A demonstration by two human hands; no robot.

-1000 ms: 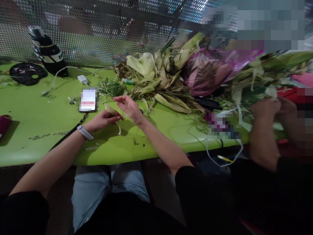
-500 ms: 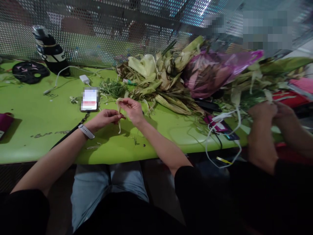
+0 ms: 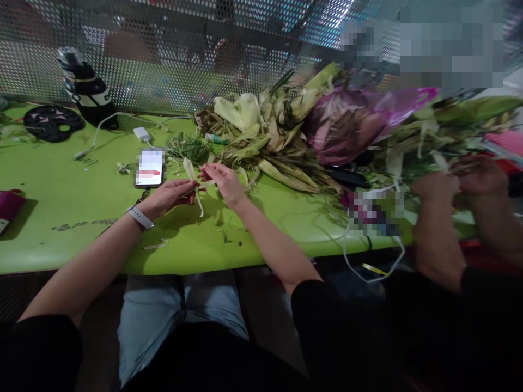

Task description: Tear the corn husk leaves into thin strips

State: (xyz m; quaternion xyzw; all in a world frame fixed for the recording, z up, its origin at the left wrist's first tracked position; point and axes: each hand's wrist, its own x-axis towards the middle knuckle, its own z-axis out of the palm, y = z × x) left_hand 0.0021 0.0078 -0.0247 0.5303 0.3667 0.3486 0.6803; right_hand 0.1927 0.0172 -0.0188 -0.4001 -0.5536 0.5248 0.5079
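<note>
1. a pale husk strip [image 3: 188,168] is clamped between fingertips of the left hand [image 3: 170,196], its ends seen above and below the grip.
2. the right hand [image 3: 229,185] is placed just right of that grip, fingertips bunched; whether anything is clamped there cannot be told.
3. a phone [image 3: 149,166] is seen left of the grip; loose husks [image 3: 281,173] are heaped right, beyond it.

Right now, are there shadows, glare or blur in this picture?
Head view: a soft shadow darkens the green table below the left hand; same head view: the co-worker's hands look soft, and blocky pixels mask part of the phone; head view again: a pale sheen near the table's front.
</note>
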